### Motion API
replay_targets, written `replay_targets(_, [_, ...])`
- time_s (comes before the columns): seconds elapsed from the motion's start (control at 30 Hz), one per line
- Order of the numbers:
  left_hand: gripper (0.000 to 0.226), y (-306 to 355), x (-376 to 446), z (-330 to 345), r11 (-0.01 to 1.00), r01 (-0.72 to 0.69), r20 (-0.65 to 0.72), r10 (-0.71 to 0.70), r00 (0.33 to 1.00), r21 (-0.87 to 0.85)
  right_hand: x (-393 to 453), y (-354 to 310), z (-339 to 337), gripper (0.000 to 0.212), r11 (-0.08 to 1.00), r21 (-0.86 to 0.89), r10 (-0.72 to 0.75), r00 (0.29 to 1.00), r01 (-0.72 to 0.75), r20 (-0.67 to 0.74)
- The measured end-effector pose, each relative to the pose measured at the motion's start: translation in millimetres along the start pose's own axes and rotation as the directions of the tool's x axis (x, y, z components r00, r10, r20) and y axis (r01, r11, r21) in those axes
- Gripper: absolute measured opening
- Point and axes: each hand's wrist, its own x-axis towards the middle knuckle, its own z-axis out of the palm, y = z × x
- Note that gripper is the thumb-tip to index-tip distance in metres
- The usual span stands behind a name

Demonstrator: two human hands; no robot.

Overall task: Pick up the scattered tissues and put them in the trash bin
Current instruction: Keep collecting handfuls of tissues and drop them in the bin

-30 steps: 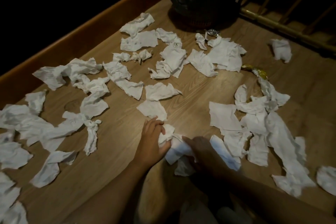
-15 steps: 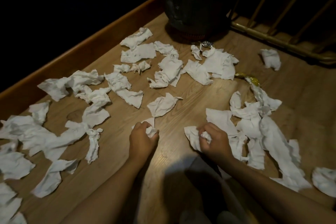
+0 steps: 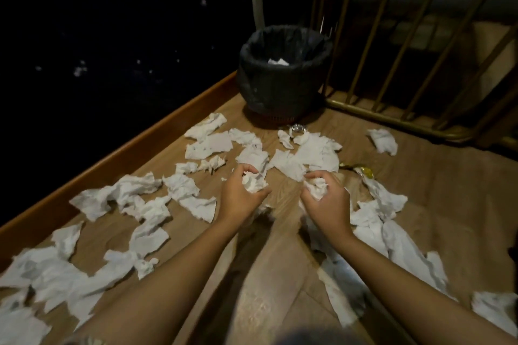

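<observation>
Right now my left hand (image 3: 241, 196) is curled shut around a crumpled tissue wad (image 3: 253, 183), its white folds showing between thumb and fingers. My right hand (image 3: 326, 200) is closed the same way on a second wad (image 3: 316, 187). Both hands are raised above the wooden floor (image 3: 269, 288), side by side with a gap between them, forearms reaching forward from the bottom of the view. Under and around them the scattered tissues (image 3: 201, 145) lie all over the boards: a thick spread to the left running along the wooden baseboard (image 3: 134, 151), a cluster straight ahead of my knuckles, and a long trail to the right that passes under my right forearm. One piece (image 3: 383, 140) sits apart near the railing. Just right of the right hand lies a yellow wrapper (image 3: 363, 170), and a small shiny scrap (image 3: 297, 128) rests by the foot of the trash bin (image 3: 283, 84). That bin stands ahead of both hands, in the corner where the baseboard meets the metal railing (image 3: 392, 45). It is lined with a black bag, and a bit of white paper (image 3: 277, 61) shows inside it. Beyond the baseboard to the left everything is dark, and I cannot make out what is there.
</observation>
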Motion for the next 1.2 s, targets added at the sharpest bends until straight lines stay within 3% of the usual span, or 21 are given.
replay_targets(0.1, [0.023,26,19,-12,0.999,-0.032,-0.021,0.033,0.999,0.021,20,-14,0,0.026,0.995,0.075,0.073,0.996,-0.069,-0.048])
replay_targets(0.33, [0.015,71,59,-20,0.992,0.021,-0.099,-0.033,0.995,-0.121,61,-50,8,0.015,0.943,0.257,0.208,0.977,-0.211,0.037])
replay_targets(0.5, [0.026,95,85,-23,0.985,0.022,-0.139,-0.046,0.989,-0.169,98,-77,21,0.019,0.839,0.407,0.372,0.927,-0.360,0.053])
replay_targets(0.67, [0.068,117,124,-30,0.963,0.100,-0.192,-0.151,0.970,-0.252,147,-98,35,0.041,0.611,0.549,0.572,0.798,-0.570,0.193])
replay_targets(0.73, [0.081,123,147,-33,0.927,0.152,-0.208,-0.232,0.950,-0.342,173,-104,39,0.040,0.475,0.639,0.600,0.754,-0.605,0.268])
replay_targets(0.77, [0.073,129,157,-35,0.896,0.172,-0.197,-0.271,0.942,-0.409,187,-107,40,0.032,0.364,0.709,0.602,0.733,-0.604,0.315])
replay_targets(0.83, [0.031,139,179,-39,0.804,0.214,-0.136,-0.341,0.930,-0.554,215,-111,43,0.019,0.212,0.795,0.611,0.712,-0.569,0.346])
replay_targets(0.87, [0.009,145,192,-40,0.753,0.240,-0.098,-0.374,0.922,-0.613,228,-112,44,0.019,0.205,0.804,0.618,0.711,-0.558,0.335])
replay_targets(0.9, [0.004,149,205,-39,0.717,0.259,-0.070,-0.394,0.916,-0.647,243,-114,46,0.023,0.237,0.795,0.629,0.712,-0.558,0.312])
replay_targets(1.07, [0.064,132,285,-17,0.735,0.327,-0.067,-0.450,0.891,-0.594,304,-101,57,0.040,0.471,0.645,0.605,0.752,-0.602,0.261])
replay_targets(1.2, [0.058,134,320,-1,0.778,0.283,-0.073,-0.387,0.919,-0.561,345,-97,68,0.053,0.523,0.638,0.535,0.800,-0.565,0.271])
